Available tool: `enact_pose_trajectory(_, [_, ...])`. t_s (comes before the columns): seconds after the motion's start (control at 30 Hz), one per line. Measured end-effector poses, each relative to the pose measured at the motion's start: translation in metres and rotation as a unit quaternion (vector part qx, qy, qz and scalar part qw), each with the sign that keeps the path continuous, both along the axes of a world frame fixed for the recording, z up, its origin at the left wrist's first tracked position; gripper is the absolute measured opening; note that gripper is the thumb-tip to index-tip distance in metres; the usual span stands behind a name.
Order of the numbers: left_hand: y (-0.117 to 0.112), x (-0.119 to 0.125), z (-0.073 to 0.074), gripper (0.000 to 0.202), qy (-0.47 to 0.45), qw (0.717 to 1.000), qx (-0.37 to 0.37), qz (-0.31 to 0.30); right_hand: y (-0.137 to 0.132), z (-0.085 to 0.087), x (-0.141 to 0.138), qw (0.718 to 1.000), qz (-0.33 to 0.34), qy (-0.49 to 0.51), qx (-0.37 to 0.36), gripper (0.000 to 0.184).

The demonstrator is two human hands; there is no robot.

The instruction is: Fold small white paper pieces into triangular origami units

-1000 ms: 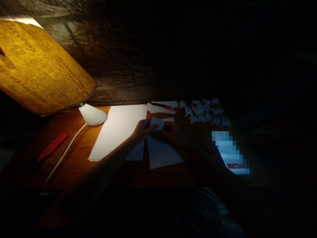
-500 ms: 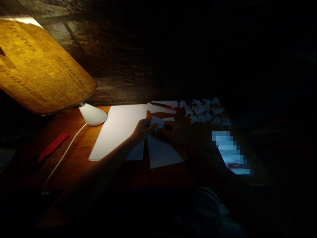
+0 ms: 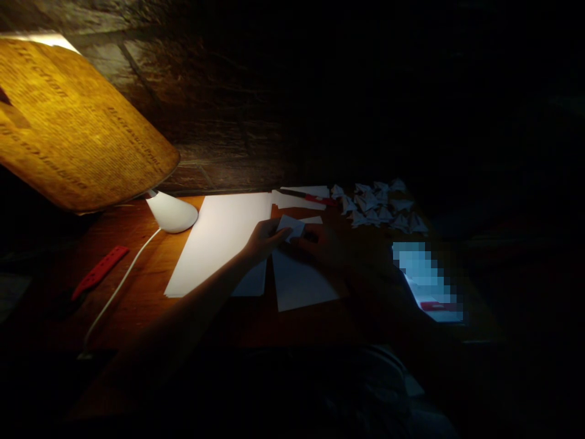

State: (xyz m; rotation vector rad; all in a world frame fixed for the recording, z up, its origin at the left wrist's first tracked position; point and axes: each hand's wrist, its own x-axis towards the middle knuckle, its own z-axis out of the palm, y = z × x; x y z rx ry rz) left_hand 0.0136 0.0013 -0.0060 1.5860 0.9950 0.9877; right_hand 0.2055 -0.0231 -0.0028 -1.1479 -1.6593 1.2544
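- The left hand (image 3: 265, 238) pinches the near-left side of a small folded paper (image 3: 294, 225), its thumb lying across the near face.
- The right hand (image 3: 317, 241) is close against the paper's right side, fingers curled in; shadow hides whether it grips or merely touches, so I cannot tell.
- The paper is between the two hands, above a loose white sheet (image 3: 306, 289).
- It should be very light, soft as a single layer and stiffer where folded; dry paper likely slips little, but it could crumple or tear under a hard squeeze.
- The best hold is probably a light pinch at the edges or corners, with a thumb pad flat over the layers.
- To the left lies a stack of white paper (image 3: 228, 235); beyond the hands, paper pieces (image 3: 292, 200) bear a red-handled tool (image 3: 317, 199), beside a cluster of folded paper shapes (image 3: 372, 204). No writing reads on any of these.
- At right, the phone (image 3: 432, 283) has its screen masked by blocks, so no brand or text shows.
- Farther left, the lampshade (image 3: 91, 122) carries dark print: something like "Gravure Print" reads, the rest too blurred.
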Motion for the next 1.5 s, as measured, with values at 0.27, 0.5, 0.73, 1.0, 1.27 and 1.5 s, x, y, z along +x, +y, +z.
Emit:
enact_pose_trajectory(0.27, [-0.001,0.0,0.002,0.047,-0.006,1.0,-0.011,0.003,-0.002,0.003,0.0,0.999,-0.007,0.023,-0.024,0.028])
enact_pose_trajectory(0.5, [-0.001,-0.001,-0.002,0.051,-0.056,0.998,-0.031,-0.011,0.004,0.001,0.001,0.998,-0.032,0.049,-0.02,0.026])
enact_pose_trajectory(0.73, [-0.002,-0.002,-0.001,0.046,-0.064,0.997,-0.035,-0.037,0.006,0.003,0.003,0.994,-0.087,0.053,0.029,0.022])
enact_pose_trajectory(1.0, [-0.002,-0.001,0.002,0.039,-0.051,0.998,-0.018,-0.039,0.007,0.001,0.004,0.996,-0.078,0.032,0.011,0.022])
enact_pose_trajectory(1.27, [-0.002,-0.003,0.001,0.044,-0.065,0.996,-0.016,-0.055,0.006,0.002,0.004,0.999,-0.044,0.025,0.004,0.026])
enact_pose_trajectory(1.5, [0.002,-0.004,-0.008,0.059,-0.145,0.987,-0.058,-0.025,0.006,0.001,0.001,0.998,-0.044,0.033,0.009,0.019])
